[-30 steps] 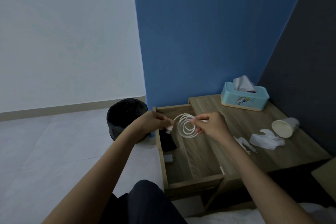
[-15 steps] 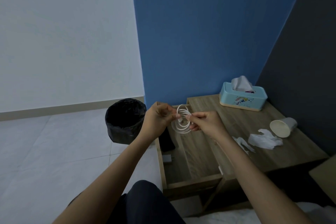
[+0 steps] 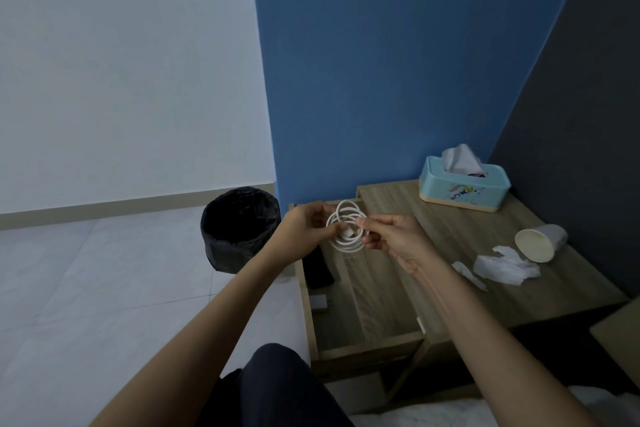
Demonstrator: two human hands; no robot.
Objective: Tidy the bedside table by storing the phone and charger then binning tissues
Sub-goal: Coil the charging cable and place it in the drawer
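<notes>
Charger cable [image 3: 347,231] gathered tighter above the drawer [image 3: 367,350]
It is pinched by curled fingers of the left hand [image 3: 304,229] and right hand [image 3: 394,239], now drawn together; storing beside the phone [image 3: 320,269] inside is judged next.

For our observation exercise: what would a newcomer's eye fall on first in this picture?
The left hand and right hand hold a coiled white cable above the open drawer. To their right, crumpled tissues and a tipped cup lie on the bedside table, a tissue box behind.
</notes>
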